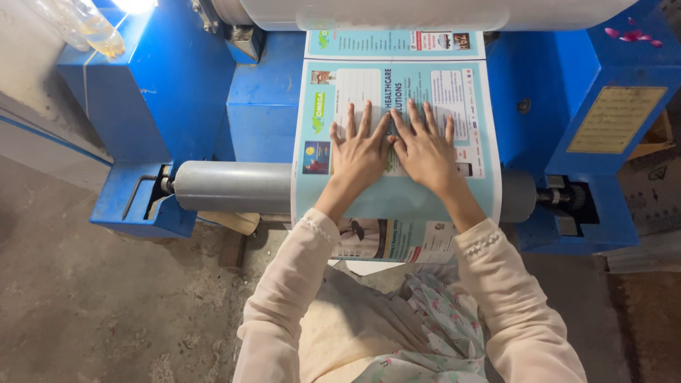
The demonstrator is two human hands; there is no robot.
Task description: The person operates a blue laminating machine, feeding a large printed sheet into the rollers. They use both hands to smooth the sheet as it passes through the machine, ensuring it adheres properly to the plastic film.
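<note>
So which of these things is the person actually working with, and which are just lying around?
In use:
left hand and right hand, both flat on the printed sheet
grey roller that the sheet drapes over
blue machine

Lying about:
plastic bottle at top left
pink petals on the machine's right housing

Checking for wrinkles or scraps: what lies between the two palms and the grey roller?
Only the printed sheet. In the head view, the left hand and right hand lie flat on it, and it drapes over the grey roller.
</note>
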